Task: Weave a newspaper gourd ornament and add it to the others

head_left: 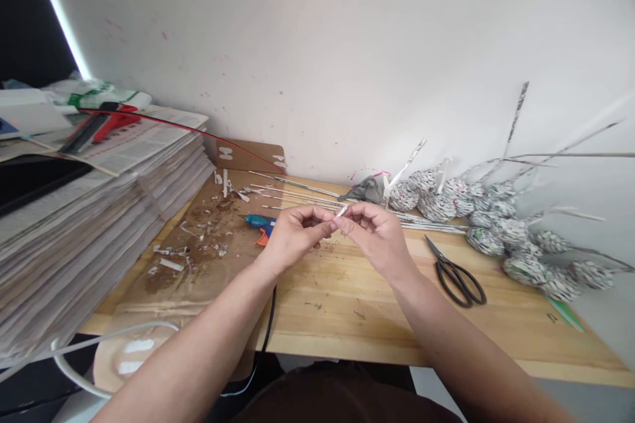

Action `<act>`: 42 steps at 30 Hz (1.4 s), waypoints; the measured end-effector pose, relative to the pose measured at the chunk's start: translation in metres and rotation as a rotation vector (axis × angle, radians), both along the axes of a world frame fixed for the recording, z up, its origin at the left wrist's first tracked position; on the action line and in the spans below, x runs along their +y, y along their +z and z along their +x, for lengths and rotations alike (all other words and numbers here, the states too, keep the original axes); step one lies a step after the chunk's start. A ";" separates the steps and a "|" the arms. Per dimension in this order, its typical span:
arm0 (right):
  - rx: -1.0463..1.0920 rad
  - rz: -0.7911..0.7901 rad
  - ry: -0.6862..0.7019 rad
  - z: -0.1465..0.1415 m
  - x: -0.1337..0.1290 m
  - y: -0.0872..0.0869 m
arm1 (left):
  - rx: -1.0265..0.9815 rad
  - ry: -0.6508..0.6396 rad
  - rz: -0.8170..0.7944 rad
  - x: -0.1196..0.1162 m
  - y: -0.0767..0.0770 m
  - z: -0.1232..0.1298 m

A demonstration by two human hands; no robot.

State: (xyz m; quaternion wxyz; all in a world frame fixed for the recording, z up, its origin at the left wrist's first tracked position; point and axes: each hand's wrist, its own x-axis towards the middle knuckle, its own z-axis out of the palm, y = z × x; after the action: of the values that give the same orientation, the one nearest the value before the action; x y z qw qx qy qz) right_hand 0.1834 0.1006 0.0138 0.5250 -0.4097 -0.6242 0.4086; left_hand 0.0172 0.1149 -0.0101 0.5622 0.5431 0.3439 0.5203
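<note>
My left hand [296,238] and my right hand [381,236] meet above the middle of the wooden table. Thumbs and fingers of both are pinched together on a small whitish piece of paper [341,211], mostly covered by the fingertips. Behind them lie several thin rolled-paper sticks [302,192]. A blue and orange glue gun [260,223] is partly hidden behind my left hand. To the right of my right hand, black-handled scissors [455,272] rest on the wood, blades slightly apart.
Several woven newspaper balls [436,203] with sticks poking out crowd the right back. A tall newspaper stack [124,211] stands at left, carrying a red and black tool [102,125]. Paper scraps [171,265] litter a stained cardboard sheet [198,277]. A black cable [270,324] hangs over the front edge.
</note>
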 end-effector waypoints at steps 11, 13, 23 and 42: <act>-0.108 0.049 -0.094 0.000 -0.006 0.002 | -0.063 -0.006 -0.030 -0.002 -0.001 0.001; -0.137 0.077 -0.151 -0.001 -0.006 0.001 | -0.067 0.003 -0.036 -0.002 -0.001 0.001; -0.234 0.165 -0.265 -0.008 -0.011 0.001 | -0.047 0.085 -0.013 -0.003 -0.004 0.004; -0.213 0.104 -0.053 -0.001 -0.010 0.007 | -0.259 -0.030 -0.049 0.000 -0.008 0.004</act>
State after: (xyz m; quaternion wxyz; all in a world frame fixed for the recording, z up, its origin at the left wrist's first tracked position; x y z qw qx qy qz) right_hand 0.1820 0.0909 0.0208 0.4868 -0.4395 -0.6857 0.3158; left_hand 0.0208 0.1153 -0.0186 0.6228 0.4624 0.2728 0.5691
